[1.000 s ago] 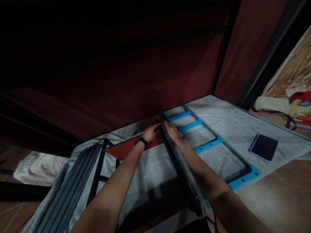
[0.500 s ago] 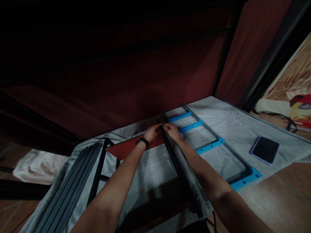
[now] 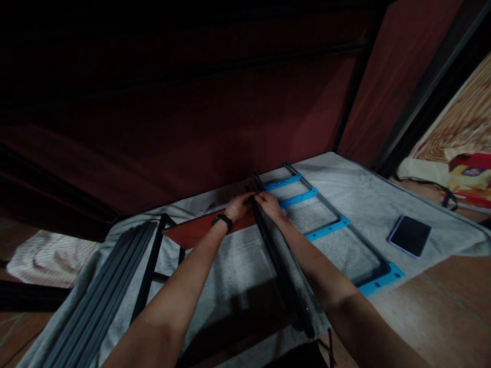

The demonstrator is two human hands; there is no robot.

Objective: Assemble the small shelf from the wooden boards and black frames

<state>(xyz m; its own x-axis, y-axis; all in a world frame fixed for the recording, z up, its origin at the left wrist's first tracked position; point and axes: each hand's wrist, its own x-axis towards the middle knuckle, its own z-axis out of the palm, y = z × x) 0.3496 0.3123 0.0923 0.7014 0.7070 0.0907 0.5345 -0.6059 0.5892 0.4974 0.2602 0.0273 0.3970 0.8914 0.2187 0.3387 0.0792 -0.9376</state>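
Both hands meeting at the far end of a black bar

The black bar (image 3: 279,260) is lying aslant through the centre of the frame, its near end pointing toward the lower edge. The left hand (image 3: 237,207) and the right hand (image 3: 268,203) are closing in on its far end from either side, just above the centre of the lower half. The fingers of both are curling inward and touching the bar there; how far they are closing, and whether they are holding anything smaller, I cannot tell. A black wristband (image 3: 222,222) is circling the left wrist.

Just left of the hands, a reddish-brown board (image 3: 195,231) is reaching toward a black frame (image 3: 149,271). Grey tubes (image 3: 103,291) are lying side by side at lower left. Right of centre, a dark rack (image 3: 330,205) is showing four blue crosspieces (image 3: 326,229), and a phone (image 3: 409,235) is lying beyond it. Grey cloth (image 3: 368,199) is spreading beneath these things.

Dark red panels (image 3: 238,138) are filling the upper frame. A striped cloth (image 3: 49,258) is lying at far left, and a red-and-yellow package (image 3: 471,176) is sitting at the right edge.
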